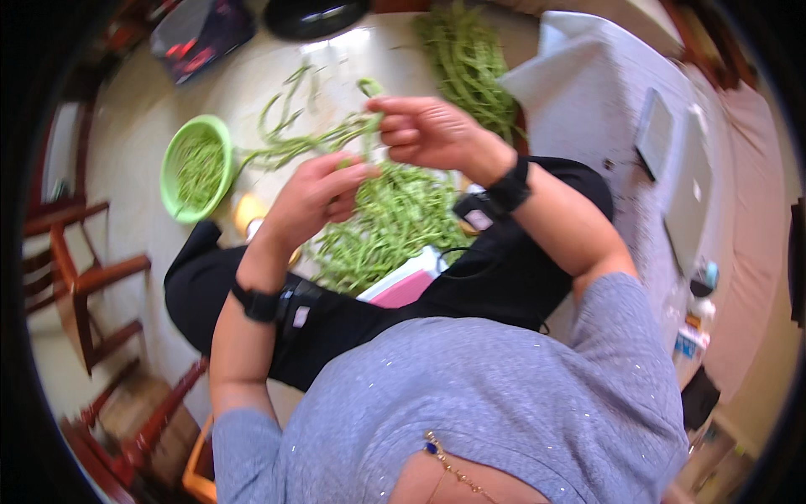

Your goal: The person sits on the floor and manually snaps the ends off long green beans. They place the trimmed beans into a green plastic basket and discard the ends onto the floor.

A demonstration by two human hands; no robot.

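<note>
My right hand (434,133) pinches a long green bean (371,132) between thumb and finger; its upper end curls above the fingertips. Just below and to the left, my left hand (318,195) is closed with its fingertips around a green piece of bean. Under both hands lies a large heap of short bean pieces (403,220), beside a tray with a white rim and pink surface (403,280). Whole long beans (283,148) stretch over the pale floor beyond my left hand. A thick bundle of long beans (466,69) lies beyond my right hand.
A green plastic basin (227,183) holding bean pieces stands at the left. Wooden chairs (79,283) are at far left, a bag (204,38) at upper left and a dark round object (315,19) at the top. A cloth-covered table (585,120) borders the right, bearing a laptop (689,195).
</note>
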